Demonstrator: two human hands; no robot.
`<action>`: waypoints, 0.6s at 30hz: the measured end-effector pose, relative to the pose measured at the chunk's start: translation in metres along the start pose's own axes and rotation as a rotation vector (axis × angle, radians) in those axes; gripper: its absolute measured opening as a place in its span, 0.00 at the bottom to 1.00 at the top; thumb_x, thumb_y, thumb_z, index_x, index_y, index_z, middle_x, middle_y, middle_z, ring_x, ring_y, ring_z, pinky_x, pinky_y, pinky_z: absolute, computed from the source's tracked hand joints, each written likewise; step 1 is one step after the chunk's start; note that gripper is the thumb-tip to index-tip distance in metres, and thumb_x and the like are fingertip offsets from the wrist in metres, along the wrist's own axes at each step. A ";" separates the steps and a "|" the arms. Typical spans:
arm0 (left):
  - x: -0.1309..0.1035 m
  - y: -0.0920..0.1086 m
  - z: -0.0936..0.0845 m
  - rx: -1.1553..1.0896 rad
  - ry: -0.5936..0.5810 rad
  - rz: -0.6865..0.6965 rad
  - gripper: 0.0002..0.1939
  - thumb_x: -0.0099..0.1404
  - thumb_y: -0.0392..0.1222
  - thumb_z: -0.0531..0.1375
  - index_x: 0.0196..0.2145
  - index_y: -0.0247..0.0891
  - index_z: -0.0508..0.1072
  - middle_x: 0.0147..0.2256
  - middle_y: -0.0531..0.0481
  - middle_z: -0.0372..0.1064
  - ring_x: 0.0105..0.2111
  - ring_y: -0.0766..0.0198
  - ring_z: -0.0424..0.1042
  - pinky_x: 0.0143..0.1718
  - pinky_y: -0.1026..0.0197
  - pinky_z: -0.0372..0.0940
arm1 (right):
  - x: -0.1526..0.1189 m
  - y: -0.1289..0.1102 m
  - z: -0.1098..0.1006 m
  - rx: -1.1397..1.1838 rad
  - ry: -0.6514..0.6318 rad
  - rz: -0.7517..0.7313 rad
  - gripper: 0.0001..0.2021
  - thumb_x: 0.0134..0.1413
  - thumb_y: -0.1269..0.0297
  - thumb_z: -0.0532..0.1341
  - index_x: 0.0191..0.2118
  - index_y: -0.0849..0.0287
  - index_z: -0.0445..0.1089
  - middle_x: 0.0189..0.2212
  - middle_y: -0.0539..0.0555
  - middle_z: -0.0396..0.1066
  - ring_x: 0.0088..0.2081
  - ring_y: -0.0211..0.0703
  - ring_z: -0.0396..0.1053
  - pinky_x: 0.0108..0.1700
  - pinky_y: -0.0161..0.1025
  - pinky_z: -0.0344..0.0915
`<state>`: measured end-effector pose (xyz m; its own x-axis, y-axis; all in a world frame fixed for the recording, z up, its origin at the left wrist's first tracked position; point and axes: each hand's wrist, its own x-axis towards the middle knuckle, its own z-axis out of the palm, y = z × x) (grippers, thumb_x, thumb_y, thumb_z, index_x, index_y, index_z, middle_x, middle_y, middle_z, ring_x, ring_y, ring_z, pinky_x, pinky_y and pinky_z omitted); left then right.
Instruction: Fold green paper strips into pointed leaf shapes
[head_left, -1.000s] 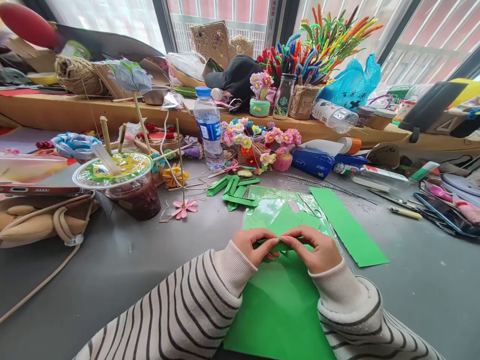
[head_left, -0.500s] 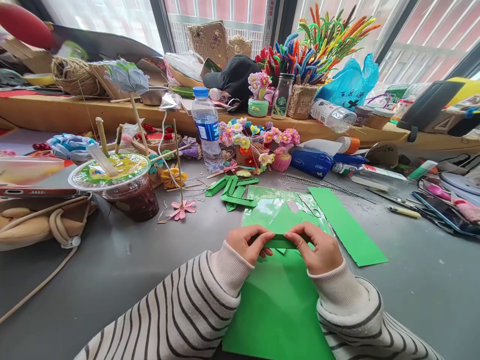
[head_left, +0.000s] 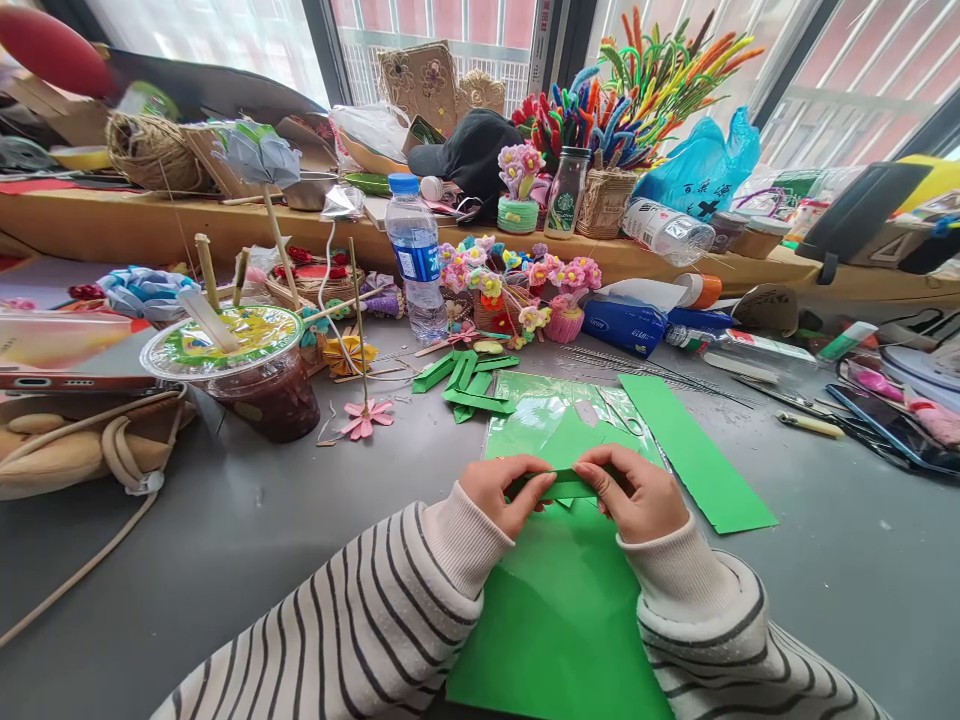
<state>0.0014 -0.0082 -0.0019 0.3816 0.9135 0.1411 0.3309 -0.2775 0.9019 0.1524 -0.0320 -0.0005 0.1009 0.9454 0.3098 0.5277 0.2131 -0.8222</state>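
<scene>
Head view: shows a folded green strip (head_left: 570,484) between the two hands, held nearly level over the green paper in front of the wearer. Pinches the left end between thumb and fingers of the left hand (head_left: 510,492); pinches the right end likewise with the right hand (head_left: 636,492). Places both thumbs on the near side, close together but apart, with a short green stretch exposed between. Hides part of the remaining fingers behind the strip; cannot tell their exact placement.

Records below the hands a large green sheet (head_left: 559,630), flat on the grey counter (head_left: 330,570). Shows just beyond it a clear plastic sleeve (head_left: 514,405), with scissors (head_left: 630,418) at its far right part. Locates a wide green strip (head_left: 697,455) to the right, lying slantwise, and a pile of folded green pieces (head_left: 466,387) at the sleeve's far left corner.

Notes to the left a pink paper flower (head_left: 367,419) with its stick pointing up, then a lidded drink cup (head_left: 274,395) with a dark drink inside. Lists farther back an upright water bottle (head_left: 418,265), a blue packet (head_left: 624,326) and, at far right, a phone (head_left: 892,425).
</scene>
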 end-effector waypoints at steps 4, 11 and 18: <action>0.002 -0.001 -0.003 0.181 -0.068 0.111 0.12 0.51 0.45 0.53 0.22 0.35 0.71 0.19 0.49 0.68 0.19 0.68 0.63 0.20 0.67 0.58 | 0.003 -0.001 -0.005 -0.028 -0.060 -0.038 0.08 0.43 0.60 0.55 0.22 0.58 0.65 0.18 0.49 0.63 0.13 0.31 0.56 0.15 0.31 0.56; 0.001 0.004 -0.004 -0.126 -0.119 -0.117 0.14 0.52 0.46 0.52 0.23 0.33 0.72 0.19 0.48 0.69 0.20 0.65 0.68 0.21 0.67 0.62 | 0.004 -0.004 -0.008 0.236 -0.042 0.118 0.11 0.38 0.62 0.59 0.32 0.58 0.67 0.14 0.46 0.60 0.14 0.32 0.57 0.16 0.31 0.61; 0.002 0.001 0.001 -0.330 -0.128 -0.166 0.15 0.52 0.46 0.52 0.26 0.32 0.71 0.22 0.46 0.70 0.18 0.65 0.69 0.16 0.68 0.62 | 0.007 -0.002 -0.011 0.258 0.053 0.124 0.11 0.39 0.61 0.58 0.33 0.58 0.69 0.17 0.48 0.64 0.17 0.33 0.61 0.20 0.33 0.63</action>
<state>0.0032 -0.0071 -0.0013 0.4574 0.8878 -0.0509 0.1099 0.0004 0.9939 0.1617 -0.0288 0.0085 0.1993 0.9554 0.2180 0.2772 0.1584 -0.9477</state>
